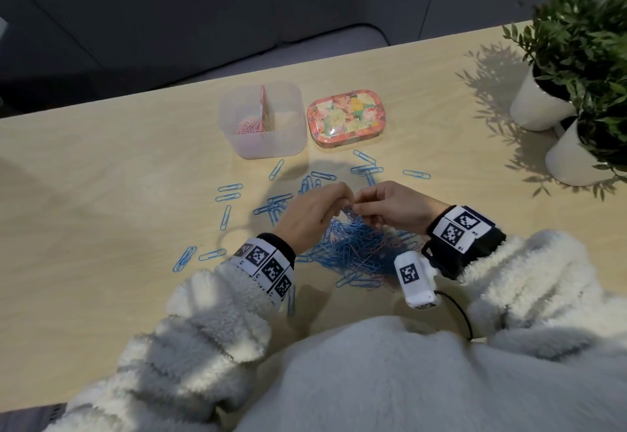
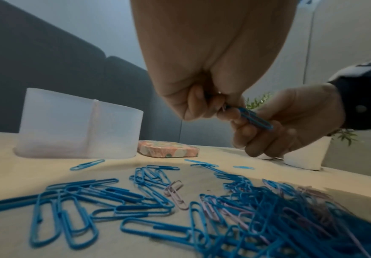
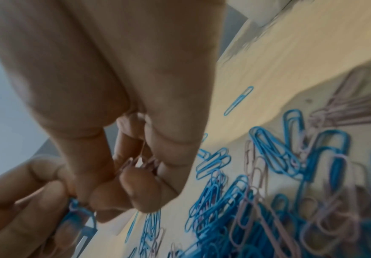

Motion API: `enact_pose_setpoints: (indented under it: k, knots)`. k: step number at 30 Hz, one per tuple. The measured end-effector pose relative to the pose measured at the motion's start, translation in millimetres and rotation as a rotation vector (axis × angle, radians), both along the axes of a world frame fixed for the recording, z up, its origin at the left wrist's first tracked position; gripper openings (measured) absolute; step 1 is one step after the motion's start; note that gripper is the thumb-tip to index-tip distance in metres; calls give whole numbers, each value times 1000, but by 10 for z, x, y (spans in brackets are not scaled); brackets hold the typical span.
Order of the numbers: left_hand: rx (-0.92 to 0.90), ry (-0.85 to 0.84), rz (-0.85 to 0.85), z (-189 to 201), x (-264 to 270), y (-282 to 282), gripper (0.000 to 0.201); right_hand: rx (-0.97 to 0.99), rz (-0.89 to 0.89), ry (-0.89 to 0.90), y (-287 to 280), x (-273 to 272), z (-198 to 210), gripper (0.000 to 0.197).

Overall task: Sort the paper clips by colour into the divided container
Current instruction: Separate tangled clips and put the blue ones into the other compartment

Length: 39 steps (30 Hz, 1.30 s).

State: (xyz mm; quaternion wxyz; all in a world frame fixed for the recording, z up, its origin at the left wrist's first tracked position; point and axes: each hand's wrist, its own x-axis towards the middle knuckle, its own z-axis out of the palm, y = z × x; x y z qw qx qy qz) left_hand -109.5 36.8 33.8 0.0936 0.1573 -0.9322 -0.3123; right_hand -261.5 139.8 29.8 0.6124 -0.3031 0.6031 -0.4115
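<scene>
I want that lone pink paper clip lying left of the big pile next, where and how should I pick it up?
Take the pink paper clip by its rounded far end, which rests on a blue paper clip and so seems slightly raised. Come from above with thumb and forefinger across its narrow width. Its near end lies close against other blue clips, so pinching there would likely drag those along.

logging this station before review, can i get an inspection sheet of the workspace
surface: pale wooden table, shadowed in places
job's things: divided container, pink paper clips in its left compartment; mixed pile, mostly blue, some pink; loose blue clips scattered
clutter: floral tin, two potted plants
hands: left hand pinches a blue clip; right hand pinches pink clips
cables: black cord from the right wrist camera
surroundings: dark sofa
</scene>
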Motion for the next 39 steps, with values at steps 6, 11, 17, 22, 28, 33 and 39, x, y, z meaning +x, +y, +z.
enact_pose_setpoints:
  k: [6, 11, 17, 22, 28, 33, 39]
  knots:
    - [379, -41, 131, -34, -9, -30, 16, -23, -29, 48, -54, 1, -1, 17]
    - [797, -46, 353, -55, -35, -67, 19, -82, -84, 216, -3, 21, -16, 16]
    - [984, -15, 488, -70, -4, -79, 20, -123, -93, 326, 24, -1, 1, 23]
    - [978, -6, 572, -81, -28, -76, 19, -147, -152, 349, 27, 6, 14, 25]
    - [506, 119, 577, -135, -50, -10, 10, -195, -297, 433, 4, 46, -53, 17]
    - [580, 12, 379, -152, -73, 13, 25, -211, -295, 393, -9, 41, 8, 20]
    - [550, -40, 290, -212, -65, -25, 14, -197, -323, 371, -7, -3, 35, 15]
